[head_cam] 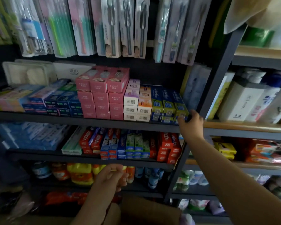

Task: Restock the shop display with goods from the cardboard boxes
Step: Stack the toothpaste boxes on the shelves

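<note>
Blue toothpaste boxes (167, 103) are stacked at the right end of the upper dark shelf (71, 118). My right hand (191, 122) reaches up to the lowest right box of that stack, with fingers curled over its front end and the thumb at its right side. My left hand (111, 176) hovers lower, in front of the bottle shelf, with fingers loosely curled and nothing visible in it. An open cardboard box (146, 210) sits below, at the bottom edge; its contents are hidden.
Pink boxes (102, 95), white and orange boxes (137, 101) and other toothpaste fill the same shelf. Red and blue toothpaste boxes (133, 143) line the shelf below. Packaged toothbrushes (113, 26) hang above. A dark upright post (217, 82) separates a second rack of bottles (250, 101) on the right.
</note>
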